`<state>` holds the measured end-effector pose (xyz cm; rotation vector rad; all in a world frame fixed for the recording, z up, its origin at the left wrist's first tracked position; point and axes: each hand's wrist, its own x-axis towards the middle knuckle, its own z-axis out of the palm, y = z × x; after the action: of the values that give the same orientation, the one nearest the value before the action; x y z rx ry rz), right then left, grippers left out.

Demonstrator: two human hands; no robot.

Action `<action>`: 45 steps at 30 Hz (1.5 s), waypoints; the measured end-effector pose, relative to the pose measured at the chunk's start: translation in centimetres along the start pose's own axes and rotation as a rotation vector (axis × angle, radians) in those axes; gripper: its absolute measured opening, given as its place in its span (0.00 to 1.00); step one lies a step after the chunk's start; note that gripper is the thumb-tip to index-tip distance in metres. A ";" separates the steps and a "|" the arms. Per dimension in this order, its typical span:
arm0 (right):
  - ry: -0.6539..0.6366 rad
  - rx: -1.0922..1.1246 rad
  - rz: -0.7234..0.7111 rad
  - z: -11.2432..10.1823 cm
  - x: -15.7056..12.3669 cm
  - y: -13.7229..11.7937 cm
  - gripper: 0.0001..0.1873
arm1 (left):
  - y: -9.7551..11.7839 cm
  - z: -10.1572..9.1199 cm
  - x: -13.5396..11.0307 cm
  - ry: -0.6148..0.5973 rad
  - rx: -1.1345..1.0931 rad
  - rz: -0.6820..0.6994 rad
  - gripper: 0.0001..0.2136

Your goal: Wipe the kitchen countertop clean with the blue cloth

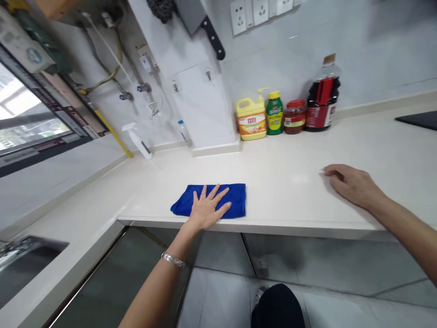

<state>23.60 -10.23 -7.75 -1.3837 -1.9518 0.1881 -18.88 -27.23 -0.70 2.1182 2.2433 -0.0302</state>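
Observation:
A folded blue cloth (235,200) lies flat on the white countertop (290,182), near its front edge. My left hand (206,209) presses down on the cloth with fingers spread; a silver bracelet circles that wrist. My right hand (351,184) rests palm down on the bare counter well to the right of the cloth, fingers loosely together, holding nothing.
Against the back wall stand a yellow dish-soap bottle (251,119), a green bottle (274,113), a red-lidded jar (295,116) and a large dark sauce bottle (322,95). A white spray bottle (138,140) leans in the corner. A sink (20,259) sits far left; a cleaver (205,23) hangs above.

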 end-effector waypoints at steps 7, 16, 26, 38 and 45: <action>-0.015 -0.023 0.123 -0.2 0.1 1.5 0.16 | -10.5 -0.4 -1.7 0.021 0.010 -0.107 0.31; 0.015 -0.007 0.161 -0.3 0.3 2.7 0.12 | -22.9 -0.8 -4.2 0.007 -0.009 -0.210 0.32; -0.082 -0.172 0.062 0.6 0.1 0.2 0.17 | -28.3 -1.0 -4.1 0.022 0.036 -0.308 0.32; -0.087 -0.386 -0.006 0.8 0.4 -3.3 0.15 | -15.6 -0.8 -1.9 -0.021 0.182 -0.150 0.30; -0.068 -0.336 -0.001 1.3 0.7 -3.8 0.15 | -0.1 0.2 1.4 -0.007 0.155 0.120 0.30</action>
<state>19.82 -10.86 -6.44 -1.6059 -2.1097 -0.1002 -19.09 -25.88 -0.98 2.3226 2.1707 -0.2126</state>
